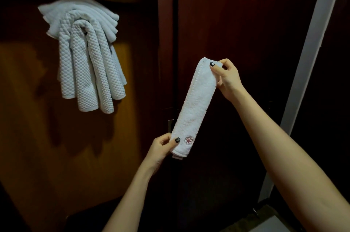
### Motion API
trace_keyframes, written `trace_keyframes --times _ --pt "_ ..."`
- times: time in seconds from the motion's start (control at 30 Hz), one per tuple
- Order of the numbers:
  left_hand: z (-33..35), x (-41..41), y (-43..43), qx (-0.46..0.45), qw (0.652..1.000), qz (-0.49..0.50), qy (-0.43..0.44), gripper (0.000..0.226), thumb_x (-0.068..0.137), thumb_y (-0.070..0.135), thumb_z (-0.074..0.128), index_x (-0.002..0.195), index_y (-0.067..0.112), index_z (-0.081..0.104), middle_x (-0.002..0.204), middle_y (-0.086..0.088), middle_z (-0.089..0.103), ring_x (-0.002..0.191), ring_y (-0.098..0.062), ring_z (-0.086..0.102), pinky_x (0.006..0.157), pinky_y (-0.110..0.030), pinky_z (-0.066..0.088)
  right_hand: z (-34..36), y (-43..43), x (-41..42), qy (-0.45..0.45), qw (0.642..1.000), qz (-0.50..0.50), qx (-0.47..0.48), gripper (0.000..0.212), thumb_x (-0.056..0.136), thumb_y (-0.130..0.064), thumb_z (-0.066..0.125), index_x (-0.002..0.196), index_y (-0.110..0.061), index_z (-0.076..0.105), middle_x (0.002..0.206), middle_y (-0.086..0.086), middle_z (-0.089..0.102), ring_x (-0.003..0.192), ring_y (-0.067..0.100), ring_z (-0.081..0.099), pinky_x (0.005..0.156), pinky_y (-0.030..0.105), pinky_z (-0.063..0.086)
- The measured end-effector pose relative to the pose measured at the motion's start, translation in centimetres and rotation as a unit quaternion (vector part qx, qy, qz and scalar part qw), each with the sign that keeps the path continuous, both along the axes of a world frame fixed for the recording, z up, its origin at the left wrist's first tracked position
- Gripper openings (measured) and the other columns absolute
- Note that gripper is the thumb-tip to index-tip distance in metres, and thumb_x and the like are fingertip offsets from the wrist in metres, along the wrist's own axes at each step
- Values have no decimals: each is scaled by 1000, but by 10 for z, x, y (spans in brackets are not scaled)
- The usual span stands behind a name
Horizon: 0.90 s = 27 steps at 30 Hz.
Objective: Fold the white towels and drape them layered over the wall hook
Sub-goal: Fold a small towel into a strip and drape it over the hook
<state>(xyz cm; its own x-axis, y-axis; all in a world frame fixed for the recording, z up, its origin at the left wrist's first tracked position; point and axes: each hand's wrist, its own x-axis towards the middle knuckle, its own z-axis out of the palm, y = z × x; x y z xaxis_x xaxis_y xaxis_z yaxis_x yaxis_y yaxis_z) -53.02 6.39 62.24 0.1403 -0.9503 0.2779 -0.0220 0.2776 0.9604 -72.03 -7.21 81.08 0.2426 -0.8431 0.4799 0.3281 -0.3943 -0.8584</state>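
Note:
A white towel [196,106] folded into a long narrow strip is stretched out slantwise in front of me. A small pink flower is stitched near its lower end. My left hand [161,149] pinches the lower end beside the flower. My right hand [227,78] pinches the upper end. At the upper left, several folded white towels [87,55] hang layered over a wall hook, fanned out one over another. The hook itself is hidden under them.
The towels hang on a brown wooden panel [37,118]. Dark wooden cabinet doors [236,23] stand behind the strip, with a small metal handle [169,124] by its lower end. A pale vertical frame [310,51] runs along the right.

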Motion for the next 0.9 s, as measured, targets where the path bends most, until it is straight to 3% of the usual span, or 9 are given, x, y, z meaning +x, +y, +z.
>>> trace_keyframes --times 0.13,0.3,0.47,0.57,0.67,0.73,0.77,0.83,0.9 --pt "3 13 3 -33 999 39 -9 17 80 28 73 73 18 62 69 7 64 64 -7 59 56 -19 45 -14 -7 -2 11 996 -90 -7 21 93 -12 62 80 -15 46 85 3 58 76 16 62 59 30 52" --pt "15 25 13 -68 996 53 4 21 79 22 68 81 9 53 70 7 68 63 -4 64 54 -16 48 -28 -16 -8 48 988 -142 -25 21 92 -16 64 79 -16 48 84 4 55 82 22 59 68 38 52" --pt "21 42 19 -54 996 65 18 23 82 15 66 98 15 50 84 -9 72 65 -17 67 51 -21 50 -40 -21 -5 79 983 -164 -22 24 90 -16 66 76 -16 47 80 3 52 82 25 56 70 41 51" --pt "27 52 24 -70 992 99 -35 30 91 1 60 113 21 60 104 3 69 84 -5 67 64 -16 51 -44 -23 -2 113 977 -177 -22 25 90 -17 66 76 -15 46 80 1 52 83 23 58 67 37 55" --pt "36 62 29 -62 986 126 -94 33 93 -6 53 97 21 71 103 7 68 84 7 62 68 -9 46 -46 -23 1 112 981 -160 -12 23 91 -15 65 81 -13 45 84 2 51 86 22 60 57 29 58" --pt "41 73 33 -32 984 132 -117 35 93 -6 50 92 21 73 98 5 69 73 4 60 62 -10 43 -48 -21 1 126 984 -123 -35 14 92 -11 63 97 -15 51 87 3 54 80 19 62 53 26 57" --pt "43 80 34 -15 983 133 -128 36 93 -4 51 91 23 74 95 5 69 70 -1 58 60 -12 43 -49 -21 1 128 987 -87 -43 19 93 -9 61 107 -20 54 88 4 57 75 16 63 52 25 56" --pt "48 95 38 9 979 142 -144 36 94 1 53 89 29 76 94 6 71 70 -10 56 58 -17 43 -49 -19 2 121 992 -1 -28 37 94 -4 58 120 -31 59 89 4 63 69 10 65 55 22 54" --pt "54 109 40 18 979 145 -145 34 93 4 57 89 32 76 95 4 70 67 -10 56 54 -18 43 -50 -20 5 141 989 41 -22 38 94 0 53 119 -26 64 99 4 67 85 13 67 64 24 57"
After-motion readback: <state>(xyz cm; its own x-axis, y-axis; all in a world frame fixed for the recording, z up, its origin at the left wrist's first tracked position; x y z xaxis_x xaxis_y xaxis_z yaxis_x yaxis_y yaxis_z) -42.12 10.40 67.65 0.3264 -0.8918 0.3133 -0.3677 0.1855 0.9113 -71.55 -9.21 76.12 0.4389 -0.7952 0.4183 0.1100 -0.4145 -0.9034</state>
